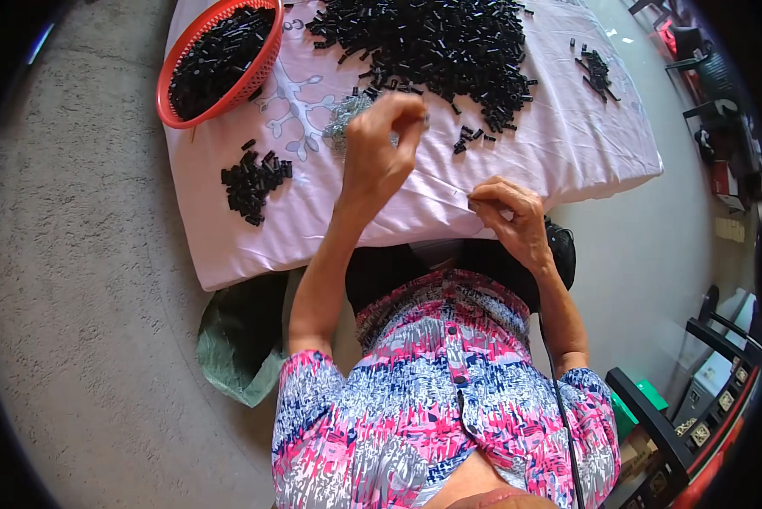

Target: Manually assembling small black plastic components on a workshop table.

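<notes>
My left hand [385,144] is raised over the cloth-covered table, thumb and fingers pinched together; what they hold is too small to make out. Beneath and beside it lies a tangle of thin silvery metal pieces [344,114]. Lower and to the right, near the table's front edge, my right hand [514,216] is closed in a pinch. A small dark piece [472,204] shows at its fingertips. Beyond both hands spreads a large heap of short black tube-like parts [436,38]. Several loose black parts [467,137] lie between that heap and my right hand.
A red plastic basket [270,64] full of black parts stands at the far left. Smaller black piles lie at left [254,182] and far right [599,75]. A green bag [241,348] hangs below the left front edge. A black-framed rack [652,420] stands at the lower right.
</notes>
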`<action>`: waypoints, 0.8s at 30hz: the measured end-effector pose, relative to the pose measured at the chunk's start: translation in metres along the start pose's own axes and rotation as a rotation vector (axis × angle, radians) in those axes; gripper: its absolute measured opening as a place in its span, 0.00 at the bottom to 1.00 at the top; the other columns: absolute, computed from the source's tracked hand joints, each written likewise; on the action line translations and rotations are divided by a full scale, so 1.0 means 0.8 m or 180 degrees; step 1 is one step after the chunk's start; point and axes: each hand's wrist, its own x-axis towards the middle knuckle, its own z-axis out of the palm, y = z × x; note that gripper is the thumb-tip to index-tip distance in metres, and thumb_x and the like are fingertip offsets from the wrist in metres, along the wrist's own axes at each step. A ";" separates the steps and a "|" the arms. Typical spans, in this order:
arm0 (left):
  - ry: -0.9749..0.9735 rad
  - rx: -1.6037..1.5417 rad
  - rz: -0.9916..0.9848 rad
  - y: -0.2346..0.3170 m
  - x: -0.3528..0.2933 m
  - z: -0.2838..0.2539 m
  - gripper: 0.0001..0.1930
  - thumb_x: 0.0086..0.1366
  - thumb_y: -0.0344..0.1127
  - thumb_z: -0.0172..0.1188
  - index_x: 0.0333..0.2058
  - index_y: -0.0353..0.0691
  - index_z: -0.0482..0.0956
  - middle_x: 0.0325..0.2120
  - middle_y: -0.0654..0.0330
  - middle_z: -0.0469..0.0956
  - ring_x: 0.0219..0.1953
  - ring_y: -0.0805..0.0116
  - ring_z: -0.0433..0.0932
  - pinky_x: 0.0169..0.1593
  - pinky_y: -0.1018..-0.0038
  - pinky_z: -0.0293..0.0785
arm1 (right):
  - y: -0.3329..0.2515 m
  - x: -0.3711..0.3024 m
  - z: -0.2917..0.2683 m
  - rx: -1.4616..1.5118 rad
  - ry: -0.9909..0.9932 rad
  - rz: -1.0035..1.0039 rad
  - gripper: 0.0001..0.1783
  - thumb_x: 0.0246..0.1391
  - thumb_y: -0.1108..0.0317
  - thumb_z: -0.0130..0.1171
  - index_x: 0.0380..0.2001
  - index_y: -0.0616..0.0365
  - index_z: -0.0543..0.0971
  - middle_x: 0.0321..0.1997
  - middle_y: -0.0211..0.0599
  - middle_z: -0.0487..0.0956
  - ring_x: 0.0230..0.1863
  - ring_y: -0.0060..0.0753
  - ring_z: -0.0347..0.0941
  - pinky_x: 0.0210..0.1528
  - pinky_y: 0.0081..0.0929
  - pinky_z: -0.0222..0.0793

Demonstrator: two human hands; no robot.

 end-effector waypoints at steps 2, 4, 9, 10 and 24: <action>-0.0110 -0.0277 -0.0322 0.007 -0.039 -0.007 0.08 0.54 0.20 0.63 0.33 0.37 0.77 0.27 0.58 0.78 0.26 0.68 0.79 0.31 0.74 0.75 | -0.001 0.007 -0.007 -0.0381 0.0306 -0.0139 0.07 0.48 0.82 0.61 0.33 0.65 0.80 0.31 0.35 0.80 0.29 0.22 0.76 0.31 0.19 0.70; -0.0097 -0.0465 -0.0488 0.010 -0.074 -0.008 0.10 0.53 0.18 0.64 0.33 0.37 0.78 0.29 0.60 0.78 0.27 0.70 0.79 0.32 0.75 0.75 | 0.008 0.021 -0.015 -0.0677 0.0670 -0.0281 0.08 0.47 0.82 0.63 0.33 0.63 0.81 0.31 0.37 0.80 0.27 0.25 0.77 0.29 0.22 0.72; 0.0288 -0.0673 -0.0813 0.018 -0.116 -0.007 0.09 0.53 0.20 0.66 0.34 0.36 0.78 0.30 0.60 0.78 0.30 0.70 0.78 0.35 0.77 0.74 | 0.011 0.052 -0.016 -0.0976 0.0848 -0.0475 0.05 0.48 0.81 0.63 0.31 0.63 0.80 0.30 0.37 0.79 0.25 0.27 0.76 0.28 0.23 0.72; 0.0350 -0.0737 -0.0874 0.015 -0.122 -0.005 0.09 0.55 0.21 0.65 0.35 0.35 0.79 0.31 0.59 0.78 0.32 0.71 0.78 0.36 0.77 0.74 | 0.007 0.060 -0.013 -0.0969 0.0814 -0.0488 0.05 0.48 0.81 0.63 0.31 0.63 0.80 0.30 0.37 0.79 0.25 0.27 0.76 0.28 0.23 0.72; 0.0686 -0.2469 -0.1729 0.008 -0.128 -0.016 0.11 0.68 0.20 0.51 0.47 0.31 0.74 0.38 0.54 0.81 0.37 0.69 0.82 0.45 0.74 0.80 | 0.020 0.145 0.037 -0.2251 0.0217 -0.0796 0.04 0.48 0.70 0.61 0.29 0.54 0.81 0.33 0.34 0.78 0.38 0.39 0.77 0.38 0.36 0.74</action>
